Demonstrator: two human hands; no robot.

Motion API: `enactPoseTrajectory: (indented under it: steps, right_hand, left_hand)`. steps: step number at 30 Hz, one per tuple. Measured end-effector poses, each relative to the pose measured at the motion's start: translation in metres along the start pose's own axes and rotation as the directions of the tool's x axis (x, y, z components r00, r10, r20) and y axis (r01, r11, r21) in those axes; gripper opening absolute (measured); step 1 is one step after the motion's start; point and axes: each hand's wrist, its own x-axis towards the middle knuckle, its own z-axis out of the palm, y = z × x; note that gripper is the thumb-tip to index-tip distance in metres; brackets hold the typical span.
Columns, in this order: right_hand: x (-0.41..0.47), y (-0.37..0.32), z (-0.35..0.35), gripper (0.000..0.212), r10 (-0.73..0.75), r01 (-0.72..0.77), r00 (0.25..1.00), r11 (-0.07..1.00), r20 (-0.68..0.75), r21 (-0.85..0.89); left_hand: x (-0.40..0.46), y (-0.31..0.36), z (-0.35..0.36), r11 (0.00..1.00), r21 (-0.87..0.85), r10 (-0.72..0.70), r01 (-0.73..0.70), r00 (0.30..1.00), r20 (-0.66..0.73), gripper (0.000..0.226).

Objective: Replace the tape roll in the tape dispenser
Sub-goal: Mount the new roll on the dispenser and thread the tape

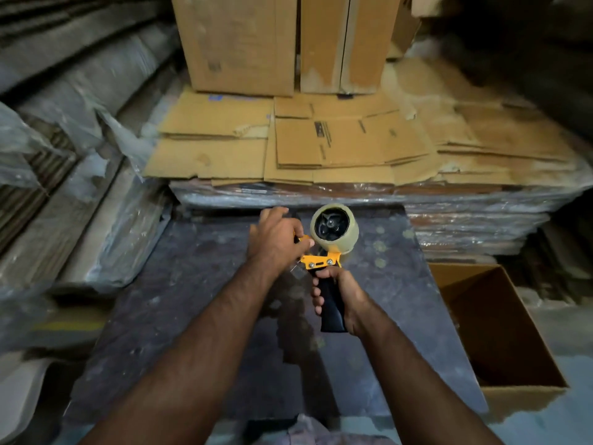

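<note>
The right hand [338, 295] is wrapped tight around the black handle of the tape dispenser [322, 263], while the left hand [276, 240] pinches its yellow front end with fingers closed. The clear tape roll [335, 228] sits on the dispenser's hub, held above a dark table [179, 300]. Flattened cardboard [337, 146] lies stacked beyond; an open box [500, 332] stands right.
</note>
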Motion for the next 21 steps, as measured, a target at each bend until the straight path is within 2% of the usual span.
enactPoseTrajectory:
  steps: [4, 6, 11, 13, 16, 21]
  right_hand:
    - [-0.01, -0.003, 0.027, 0.021, -0.039, 0.038, 0.999, 0.998, -0.038, -0.046]
    - [-0.014, -0.002, 0.041, 0.021, -0.055, 0.05, 0.997, 0.995, -0.055, -0.084]
    - [-0.028, 0.008, 0.07, 0.026, -0.087, 0.08, 0.994, 0.992, -0.064, -0.096]
    - [-0.035, 0.013, 0.08, 0.027, -0.087, 0.081, 0.994, 0.993, -0.07, -0.086]
    - [-0.046, 0.019, 0.091, 0.025, -0.095, 0.09, 0.99, 0.994, -0.103, -0.06]
    - [-0.061, 0.028, 0.103, 0.022, -0.108, 0.11, 0.986, 0.994, -0.128, 0.012]
  left_hand:
    - [0.004, 0.003, -0.02, 0.976, 0.216, -0.052, 0.031, 0.994, 0.092, 0.049]
    - [0.002, -0.003, -0.028, 0.97, 0.234, -0.085, 0.059, 0.991, 0.103, 0.053]
    - [-0.017, -0.021, -0.045, 0.993, 0.107, -0.048, 0.045, 0.999, 0.024, 0.007]
    - [-0.027, -0.029, -0.049, 0.998, 0.048, -0.028, 0.03, 0.999, -0.033, 0.007]
    - [-0.042, -0.044, -0.059, 0.999, -0.016, 0.03, -0.032, 0.994, -0.105, 0.007]
    - [-0.065, -0.065, -0.081, 0.968, 0.073, 0.248, -0.24, 0.961, -0.12, 0.018]
